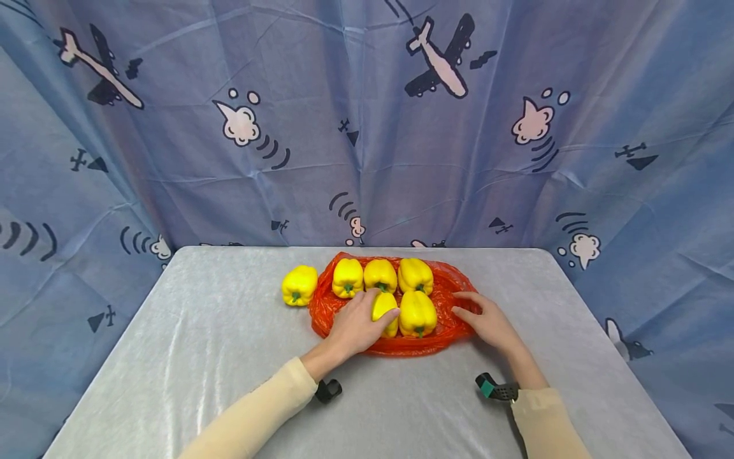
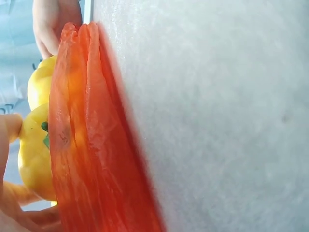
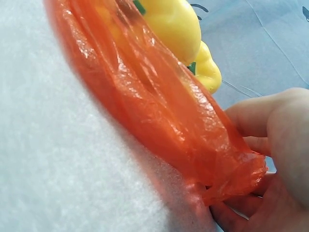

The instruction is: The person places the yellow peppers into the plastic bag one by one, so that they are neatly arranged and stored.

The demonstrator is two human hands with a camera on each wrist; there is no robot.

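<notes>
My left hand (image 1: 357,322) grips a yellow bell pepper (image 1: 385,312) at the front of an open red plastic bag (image 1: 401,346). In the left wrist view, fingers and thumb lie around this pepper (image 2: 35,154), partly behind the bag's wall. Beside it sits another yellow pepper (image 1: 417,312); three more stand in a row behind, among them the left one (image 1: 347,278). At the bag's right end, my right hand (image 1: 487,320) holds the rim; the right wrist view has the crumpled bag end (image 3: 236,176) between the fingers.
One yellow pepper (image 1: 299,285) stands on the table outside the bag, to its left. The pale cloth-covered table (image 1: 229,357) reaches back to a blue curtain (image 1: 321,159) printed with airplanes.
</notes>
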